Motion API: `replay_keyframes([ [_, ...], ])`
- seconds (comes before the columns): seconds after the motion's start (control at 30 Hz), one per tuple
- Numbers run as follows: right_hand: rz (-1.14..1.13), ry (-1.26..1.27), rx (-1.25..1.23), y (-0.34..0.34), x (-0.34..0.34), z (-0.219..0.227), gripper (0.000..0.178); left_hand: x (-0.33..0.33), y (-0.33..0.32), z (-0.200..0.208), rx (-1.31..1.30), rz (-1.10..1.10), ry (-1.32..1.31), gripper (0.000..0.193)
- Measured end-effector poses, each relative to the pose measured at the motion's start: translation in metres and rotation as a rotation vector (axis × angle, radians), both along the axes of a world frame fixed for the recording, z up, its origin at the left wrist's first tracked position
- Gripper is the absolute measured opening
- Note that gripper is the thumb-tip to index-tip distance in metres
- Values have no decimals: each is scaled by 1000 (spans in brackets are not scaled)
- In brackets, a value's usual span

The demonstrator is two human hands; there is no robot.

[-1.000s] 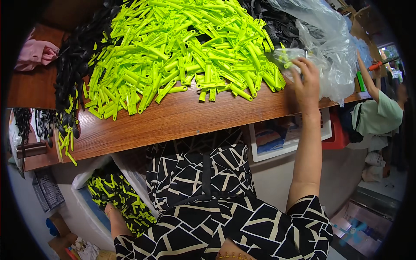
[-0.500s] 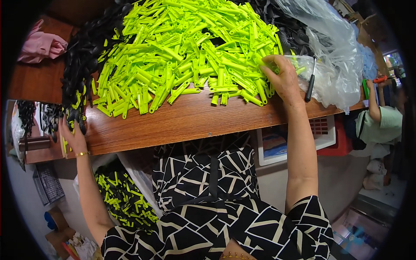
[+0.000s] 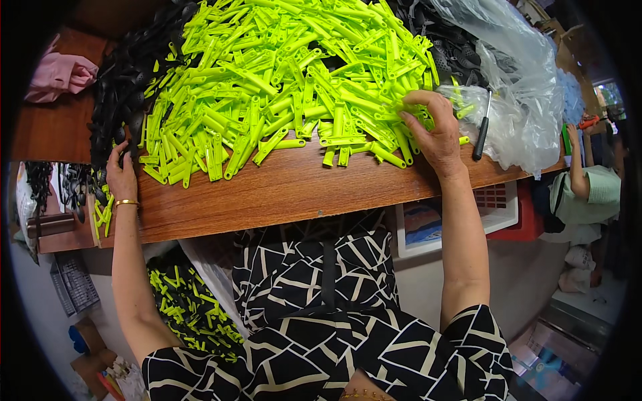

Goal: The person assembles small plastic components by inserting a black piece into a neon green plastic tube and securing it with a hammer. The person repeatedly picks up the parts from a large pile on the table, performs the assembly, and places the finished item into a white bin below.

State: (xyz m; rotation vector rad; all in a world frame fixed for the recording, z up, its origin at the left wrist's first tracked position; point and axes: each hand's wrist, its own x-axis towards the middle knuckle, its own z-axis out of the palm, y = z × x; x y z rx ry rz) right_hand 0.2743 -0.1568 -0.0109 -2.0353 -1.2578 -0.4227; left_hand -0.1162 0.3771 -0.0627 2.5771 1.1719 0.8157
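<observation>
A big heap of bright yellow-green plastic strips (image 3: 267, 87), each with a small hole at the end, covers much of the brown wooden table (image 3: 267, 194). At the heap's right edge is my right hand (image 3: 438, 134), its fingers curved and its thumb apart from them, touching or just over the strips. My left hand (image 3: 120, 177) is at the table's left end, fingers stretched toward the lower end of a pile of black plastic pieces (image 3: 127, 87). No object shows plainly in either hand. A few loose yellow-green strips (image 3: 103, 214) lie beside my left wrist.
A black-handled screwdriver (image 3: 481, 130) lies by clear plastic sheeting (image 3: 521, 87) on the right. A white crate (image 3: 505, 207) is under the table edge. Below left, a bag holds mixed black and green pieces (image 3: 194, 307). Another person (image 3: 582, 187) works far right.
My left hand has moved up along the table's left end, uncovering the loose green strips below it. My right hand has shifted slightly down, still at the heap's edge.
</observation>
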Motion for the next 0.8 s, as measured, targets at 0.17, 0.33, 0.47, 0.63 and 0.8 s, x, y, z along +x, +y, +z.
replay_keyframes([
  [0.17,9,-91,-43,2,0,5,27,32,-16,2,-129,-117,-91,28],
  [0.33,-104,-152,-37,11,26,12,27,64,-24,2,-151,-343,-231,30],
  [0.47,-117,-303,-171,33,44,18,30,69,-27,4,-236,-399,-353,32],
  [0.63,-88,-278,-129,17,61,10,24,64,-27,17,-76,-385,-359,24],
  [0.8,-55,138,204,8,19,17,21,55,-25,38,25,-57,-197,27],
])
